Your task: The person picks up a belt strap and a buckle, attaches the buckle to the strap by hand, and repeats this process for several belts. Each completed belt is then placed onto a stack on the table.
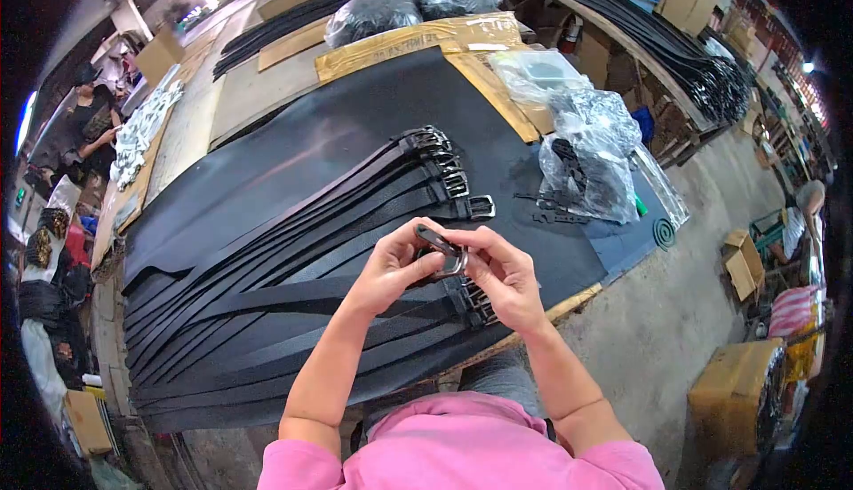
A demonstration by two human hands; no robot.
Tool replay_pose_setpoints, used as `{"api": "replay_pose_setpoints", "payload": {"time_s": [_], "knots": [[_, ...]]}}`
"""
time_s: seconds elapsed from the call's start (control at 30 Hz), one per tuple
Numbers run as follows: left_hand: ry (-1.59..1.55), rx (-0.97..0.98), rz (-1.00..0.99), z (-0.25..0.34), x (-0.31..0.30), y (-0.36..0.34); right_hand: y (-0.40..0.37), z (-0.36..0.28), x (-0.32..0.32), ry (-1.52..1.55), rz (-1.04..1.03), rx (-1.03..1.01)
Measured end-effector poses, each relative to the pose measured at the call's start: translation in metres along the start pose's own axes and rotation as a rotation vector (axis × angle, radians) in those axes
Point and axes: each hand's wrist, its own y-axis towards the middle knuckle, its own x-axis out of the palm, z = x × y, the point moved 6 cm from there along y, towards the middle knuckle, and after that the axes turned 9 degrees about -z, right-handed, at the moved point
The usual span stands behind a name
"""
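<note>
- Buckle (444, 252) is up in mid-air over the near end of the belt row, pinched from both sides. The left hand (389, 270) grips one edge with thumb and fingertips, and the right hand (508, 277) clamps the other.
- It's held raised and close, likely so the small metal part can be seen and turned (can't tell if a strap is already threaded in).
- Black belts (293, 259) lie fanned on a black sheet (293, 135). Their fitted ends all point right and are stepped, probably to keep each end reachable in turn.
- Clear bag of dark hardware (586, 166) sits just right of the row with loose pieces (551, 213) beside it, on the right hand's side.
- Another person (89, 126) works at the far left, well apart.
</note>
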Motion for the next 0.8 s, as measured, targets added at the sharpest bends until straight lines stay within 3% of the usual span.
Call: {"api": "replay_pose_setpoints", "payload": {"time_s": [0.4,0.6,0.7,0.8], "knots": [[0.02,-0.056,-0.053,-0.001,0.002,0.003,-0.002,-0.009,-0.005,-0.218,-0.007,-0.043],[0.242,-0.048,-0.123,0.0,0.002,0.001,-0.005,-0.009,-0.011,-0.376,-0.139,0.024],[0.202,-0.154,0.001,0.006,0.004,-0.002,-0.01,-0.012,-0.022,-0.296,-0.105,0.272],[0.228,-0.262,-0.06,0.003,0.005,0.001,-0.017,0.003,-0.038,-0.484,-0.378,0.214]]}}
